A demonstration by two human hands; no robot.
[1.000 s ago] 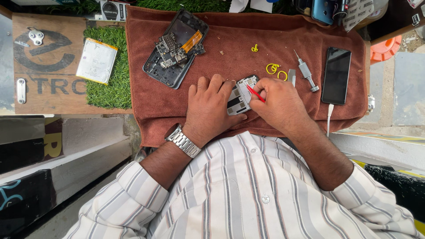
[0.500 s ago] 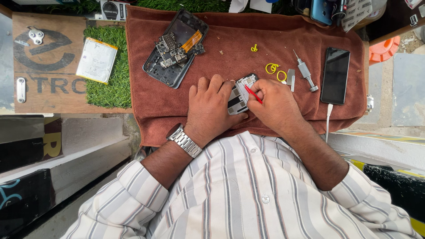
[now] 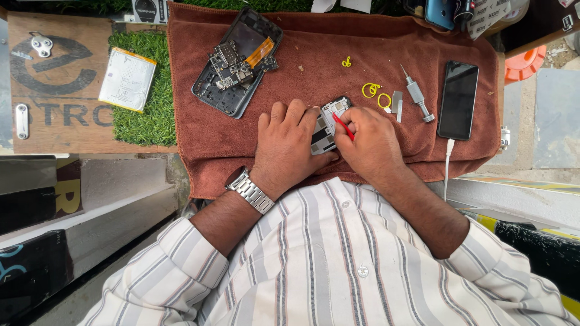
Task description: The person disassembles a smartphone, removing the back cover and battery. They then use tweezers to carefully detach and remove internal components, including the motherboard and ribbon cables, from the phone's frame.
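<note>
head view, the only one i have: brown towel (image 3: 386, 42) spread over the bench, everything sits on it. opened phone shell (image 3: 232, 63) lies upper left on the towel, acting as a tray: loose circuit boards (image 3: 228, 65) and an orange flex strip (image 3: 260, 52) piled inside it. flat battery pack (image 3: 127, 79) sits off the towel on the green turf mat (image 3: 151, 118). small phone frame (image 3: 326, 124) is mid-towel, between both hands. left hand (image 3: 287, 148) lies flat over its left edge, fingers pressed down on it, pinning it to the cloth. right hand (image 3: 371, 142) is curled, thumb and fingers pinched on a thin red tool (image 3: 343, 127), tip touching the frame's right side. yellow rings (image 3: 371, 90), a screwdriver (image 3: 417, 95) and a dark phone (image 3: 458, 99) lie beyond the right hand, apart from it.
</note>
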